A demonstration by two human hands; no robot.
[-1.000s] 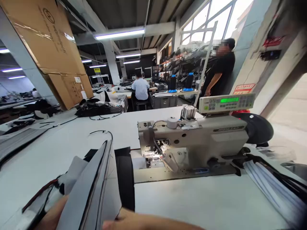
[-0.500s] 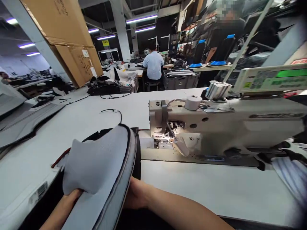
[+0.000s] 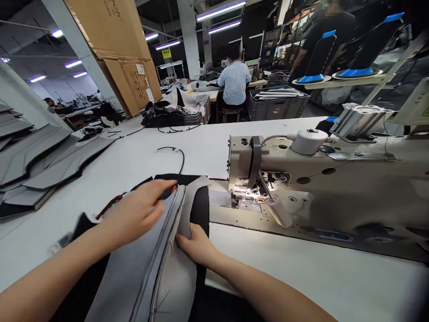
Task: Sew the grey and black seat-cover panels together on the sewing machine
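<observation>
A grey fabric panel with a dark seam lies on the white table, over black fabric, just left of the sewing machine. My left hand lies on top of the panel, fingers stretched toward its far end. My right hand presses on the panel's right edge, with thumb and fingers closed on the fabric. The machine's needle area is lit and sits a short way right of the fabric's far end.
Stacks of grey cut panels lie at the left. A black cord lies beyond the fabric. Cardboard boxes lean behind. A seated person and a standing person are at the back. Thread cones stand on a rack.
The view has dropped and moved closer to the machine. The grey panel, held up before, now lies flat on the table. My left hand has moved on top of it, fingers extended.
</observation>
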